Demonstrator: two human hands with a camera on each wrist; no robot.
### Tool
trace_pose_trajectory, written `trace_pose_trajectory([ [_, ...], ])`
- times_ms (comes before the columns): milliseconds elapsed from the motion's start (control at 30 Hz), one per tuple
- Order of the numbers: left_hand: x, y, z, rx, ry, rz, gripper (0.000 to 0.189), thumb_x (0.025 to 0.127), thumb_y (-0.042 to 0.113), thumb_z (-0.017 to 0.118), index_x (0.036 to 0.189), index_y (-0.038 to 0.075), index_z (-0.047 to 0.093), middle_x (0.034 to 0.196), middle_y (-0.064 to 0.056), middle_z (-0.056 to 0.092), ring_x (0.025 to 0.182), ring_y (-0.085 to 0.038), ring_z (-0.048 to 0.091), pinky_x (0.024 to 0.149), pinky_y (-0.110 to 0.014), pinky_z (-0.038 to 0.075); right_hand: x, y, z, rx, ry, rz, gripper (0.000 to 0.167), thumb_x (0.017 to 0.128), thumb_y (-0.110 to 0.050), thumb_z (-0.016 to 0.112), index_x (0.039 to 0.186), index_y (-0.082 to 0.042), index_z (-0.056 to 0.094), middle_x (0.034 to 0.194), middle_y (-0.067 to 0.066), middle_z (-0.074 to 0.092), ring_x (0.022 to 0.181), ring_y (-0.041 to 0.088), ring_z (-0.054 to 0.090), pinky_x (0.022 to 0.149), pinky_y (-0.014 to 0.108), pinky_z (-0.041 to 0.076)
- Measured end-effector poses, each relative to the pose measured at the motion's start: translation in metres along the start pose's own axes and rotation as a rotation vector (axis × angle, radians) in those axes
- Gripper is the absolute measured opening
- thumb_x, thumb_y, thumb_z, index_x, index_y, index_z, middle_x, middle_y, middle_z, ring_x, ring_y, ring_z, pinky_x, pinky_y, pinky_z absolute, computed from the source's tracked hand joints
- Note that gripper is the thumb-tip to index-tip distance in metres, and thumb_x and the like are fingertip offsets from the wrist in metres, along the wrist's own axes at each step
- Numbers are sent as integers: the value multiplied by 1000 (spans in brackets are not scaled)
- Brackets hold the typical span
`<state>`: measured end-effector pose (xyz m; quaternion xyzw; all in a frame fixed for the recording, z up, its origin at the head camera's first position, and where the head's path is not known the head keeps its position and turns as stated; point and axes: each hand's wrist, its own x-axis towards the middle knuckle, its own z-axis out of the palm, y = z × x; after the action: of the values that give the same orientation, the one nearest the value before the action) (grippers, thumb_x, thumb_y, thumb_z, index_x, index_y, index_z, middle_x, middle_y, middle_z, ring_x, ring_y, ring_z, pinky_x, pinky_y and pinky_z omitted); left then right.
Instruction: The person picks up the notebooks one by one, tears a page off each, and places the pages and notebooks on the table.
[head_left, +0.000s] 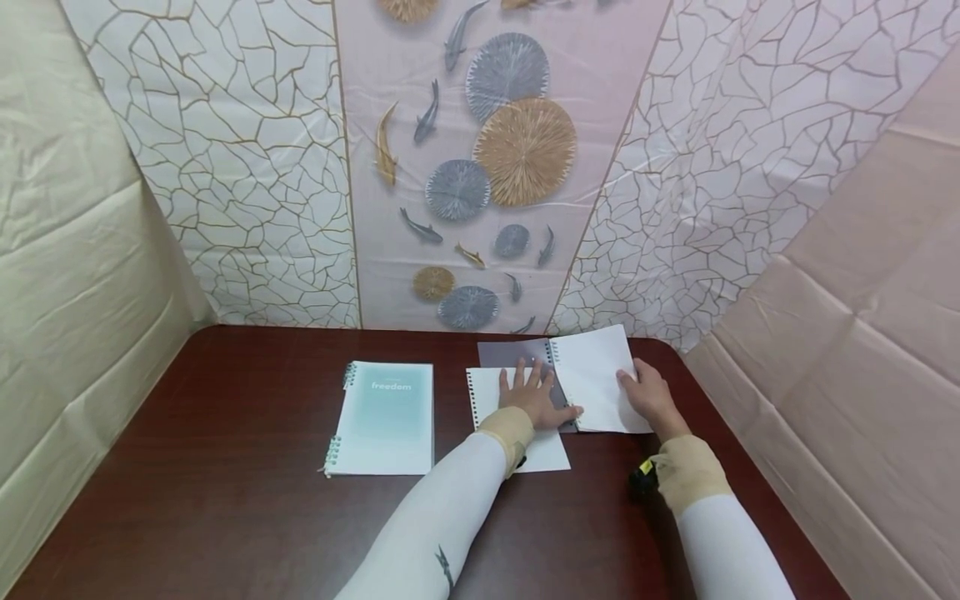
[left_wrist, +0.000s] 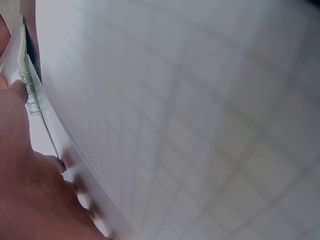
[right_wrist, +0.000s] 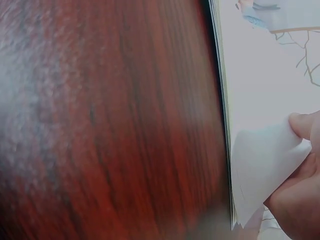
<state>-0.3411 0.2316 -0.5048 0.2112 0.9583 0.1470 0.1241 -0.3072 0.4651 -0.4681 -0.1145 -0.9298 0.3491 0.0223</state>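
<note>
Here, right grip [head_left: 651, 398] pinches page [head_left: 596, 379], left grip [head_left: 531, 402] splayed; notebook [head_left: 386, 433] reads "freedom" (perhaps more, blurred).

Bright, even light fills the head view; pale glare hazes the right-wrist desk [right_wrist: 115, 120]; the left-wrist sheet [left_wrist: 170, 120] blurs.

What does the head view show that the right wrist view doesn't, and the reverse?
Only the head view: the teal notebook marked "freedom", and a white sheet with holes along its left edge.

Only the right wrist view: stacked page edges up close, and a page bent between the right hand's thumb and fingers.

Both: the right hand at the open notebook, the table, the patterned backdrop.
</note>
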Motion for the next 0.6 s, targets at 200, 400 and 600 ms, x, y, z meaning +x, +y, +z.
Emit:
trace_pose_trajectory([
  [200, -5, 1, -3, -12, 13, -3, 102, 91, 89, 43, 171, 28, 23, 179, 4, 1, 163, -27, -11, 128, -59, -5, -1, 3, 0, 19, -2, -8, 59, 115, -31, 40, 162, 4, 32, 159, 32, 40, 137, 45, 48, 114, 63, 40],
  [400, -5, 1, -4, -12, 13, 11, 103, 92, 88, 43, 171, 27, 23, 179, 3, 2, 164, -28, -10, 128, -59, -4, -4, 2, 1, 41, -10, -15, 59, 116, -30, 40, 163, 5, 30, 161, 33, 37, 141, 46, 45, 116, 63, 37],
  [600, -4, 0, -3, 5, 17, 17, 103, 92, 89, 41, 171, 27, 22, 179, 2, 3, 164, -29, -8, 128, -60, -2, -4, 5, 3, 57, -11, -16, 56, 116, -31, 40, 160, 3, 35, 160, 32, 39, 139, 45, 47, 115, 62, 38],
])
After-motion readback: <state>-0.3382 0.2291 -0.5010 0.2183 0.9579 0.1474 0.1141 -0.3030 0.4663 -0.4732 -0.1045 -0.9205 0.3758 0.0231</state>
